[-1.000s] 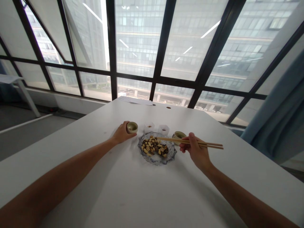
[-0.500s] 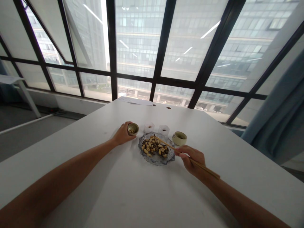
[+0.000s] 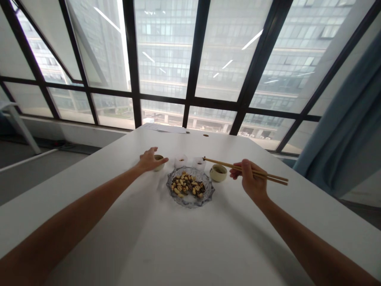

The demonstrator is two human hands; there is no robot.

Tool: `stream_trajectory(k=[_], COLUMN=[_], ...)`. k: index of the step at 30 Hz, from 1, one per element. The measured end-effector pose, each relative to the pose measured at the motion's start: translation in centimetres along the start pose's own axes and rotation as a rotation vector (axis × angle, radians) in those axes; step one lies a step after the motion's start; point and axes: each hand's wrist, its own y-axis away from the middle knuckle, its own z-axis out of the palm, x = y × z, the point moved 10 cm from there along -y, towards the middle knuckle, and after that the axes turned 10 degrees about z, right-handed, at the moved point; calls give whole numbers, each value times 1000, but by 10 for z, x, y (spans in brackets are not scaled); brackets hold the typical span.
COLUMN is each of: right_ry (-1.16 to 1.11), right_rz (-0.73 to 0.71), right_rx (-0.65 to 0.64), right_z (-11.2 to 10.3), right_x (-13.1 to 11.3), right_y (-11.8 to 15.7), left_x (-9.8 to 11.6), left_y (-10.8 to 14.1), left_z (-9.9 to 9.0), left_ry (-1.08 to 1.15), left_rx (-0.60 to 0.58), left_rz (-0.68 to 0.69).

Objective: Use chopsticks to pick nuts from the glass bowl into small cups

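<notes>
My right hand point(image 3: 251, 178) is closed around a pair of wooden chopsticks point(image 3: 222, 162). Their tips pinch a small dark piece, perhaps a seed, above the right white paper-like cup point(image 3: 200, 165). My left hand point(image 3: 149, 160) has its fingers spread beside a small ceramic cup point(image 3: 160, 167), partly covering it; whether it touches the cup I cannot tell. A scalloped glass dish point(image 3: 190, 203) in the middle holds peanuts point(image 3: 179, 190) and dark seeds point(image 3: 199, 190). Behind it is another white cup point(image 3: 180, 162), with something small inside. A pale green ceramic cup point(image 3: 218, 174) stands right of the dish.
All this stands on a white table point(image 3: 178, 246). White papers point(image 3: 165, 128) and a small brown disc point(image 3: 206, 135) lie at its far end. Beyond are dark-framed windows. A blue curtain point(image 3: 339, 139) hangs at the right.
The chopsticks have risen from the dish to above the right white cup, with a dark piece at their tips. My left hand has let go of the ceramic cup, which was tilted and now stands upright.
</notes>
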Motion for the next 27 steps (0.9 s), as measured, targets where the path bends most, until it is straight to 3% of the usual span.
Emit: stream_trajectory(k=[3,6,9,11,14,18,27], right_ry=[64,89,98,109,105,82,90], right_rz=[-58,-85,-90,-79,-67,-69,-96], right_rx=[29,50,49,42,32,28,25], right_z=[-14,-24,-27,-27,-28,-29,-21], right_x=[-5,-6,-4,-1,4,4,4], right_y=[-9,-14,-16,-18,-19,-21,-13], left_x=[66,128,152,154,163,176,181], left_y=[-22,-34,-42,-45,-47,-43,-35], left_z=[24,70,113,128,129,111,103], left_ry=[-95,-140,-188,-186,-128,-96,-12], left_rx=[-73,-216,-384,-444,-422,-299,-247], left_rz=[236,425,422,388,451,607,608])
